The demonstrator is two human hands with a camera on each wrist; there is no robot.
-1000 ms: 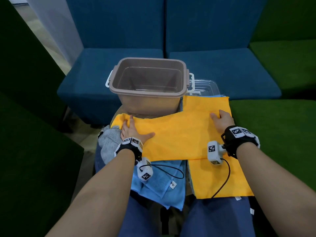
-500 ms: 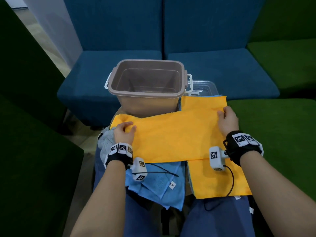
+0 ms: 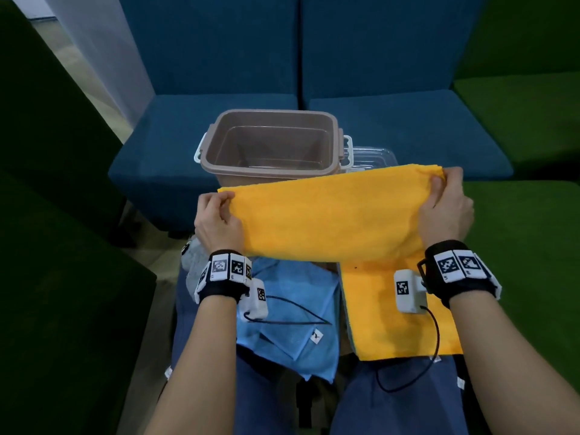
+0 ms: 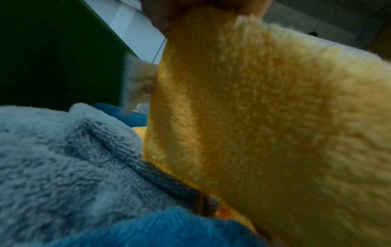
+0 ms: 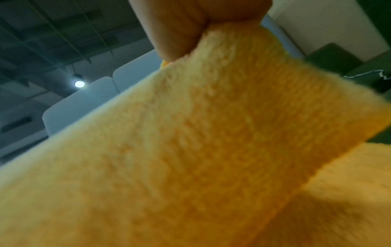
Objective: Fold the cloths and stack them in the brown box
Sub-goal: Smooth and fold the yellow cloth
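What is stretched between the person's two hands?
A folded orange cloth, pinched at its ends by the left hand and right hand; the head view shows it.

We wear black wristbands carrying white square-code tags, each with a white camera block trailing a thin black cable.

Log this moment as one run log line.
stage: folding | left hand: pinching yellow cloth | right hand: pinching its other end | cloth: lifted | brown box: empty

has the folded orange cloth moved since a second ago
Yes. The folded orange cloth, pinched by the left hand and right hand, has risen off the lap toward the brown box.
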